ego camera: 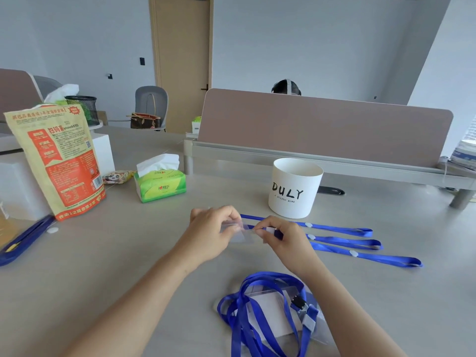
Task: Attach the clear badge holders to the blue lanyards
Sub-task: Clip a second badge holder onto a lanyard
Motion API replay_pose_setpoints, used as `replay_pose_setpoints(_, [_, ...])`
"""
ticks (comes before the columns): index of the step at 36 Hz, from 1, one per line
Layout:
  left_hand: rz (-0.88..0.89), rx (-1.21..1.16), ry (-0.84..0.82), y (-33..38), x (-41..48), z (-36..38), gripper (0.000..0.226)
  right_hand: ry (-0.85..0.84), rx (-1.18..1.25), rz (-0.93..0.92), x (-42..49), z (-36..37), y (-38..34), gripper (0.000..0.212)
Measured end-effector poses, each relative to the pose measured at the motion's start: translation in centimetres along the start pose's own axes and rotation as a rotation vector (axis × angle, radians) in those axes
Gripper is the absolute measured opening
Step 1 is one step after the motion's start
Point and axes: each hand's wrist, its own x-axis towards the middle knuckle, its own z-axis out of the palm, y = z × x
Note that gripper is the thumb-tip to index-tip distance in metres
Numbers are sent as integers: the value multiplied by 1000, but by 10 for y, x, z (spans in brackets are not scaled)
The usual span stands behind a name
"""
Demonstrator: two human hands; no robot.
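Nearest, at lower centre, a pile (pixel 260 313) of lanyards and holders lies tangled. Mid-frame, the left hand (pixel 213 228) pinches a clear holder (pixel 237 234), and the right hand (pixel 283 237) pinches a lanyard end (pixel 271 230) against it. The holder looks light, thin, slick and floppy, so it is best gripped by its slotted edge. Beyond, to the right, spare lanyards (pixel 342 242) lie flat.

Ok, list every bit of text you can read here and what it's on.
"DULY": on the white round paper tub; the small line beneath is too small to read.
On the tan and red standing snack pouch: Chinese print, too blurred to quote.
On the green tissue pack: logo blurred.
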Motion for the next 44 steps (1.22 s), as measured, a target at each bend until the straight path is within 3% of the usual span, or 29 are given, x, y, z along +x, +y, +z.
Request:
replay_pose_setpoints(2, [-35,8,-26,1,3,-5,18,-25,-6,27,-1,-6,4,6])
replay_pose_setpoints(4, [-64,41,-25,-1,6,-11,23,-85,-54,57,-2,-13,8,19])
replay_pose_setpoints(8, [-120,140,10,-8,6,-24,36,-195,-364,77,-8,-29,19,21])
replay_pose_setpoints(12, [-213,197,39,-22,-5,-38,42,-130,-566,120,-16,-45,31,16])
replay_pose_setpoints(20, [-408,207,69,-53,-42,-65,40,21,-416,238,-11,-47,35,27])
replay_pose_setpoints(26, [-533,193,153,-84,-75,-89,41,80,-181,234,19,-30,13,17])
replay_pose_setpoints(31, [-626,208,229,-112,-92,-106,41,4,-87,198,50,-10,-13,29])
replay_pose_setpoints(37, [-707,278,335,-137,-103,-123,35,-149,-231,142,99,7,-26,21])
replay_pose_setpoints(42, [-769,381,395,-147,-107,-127,31,-237,-198,105,139,25,-32,57])
replay_pose_setpoints(44, [-804,402,398,-151,-108,-128,28,-259,-180,121,156,37,-29,46])
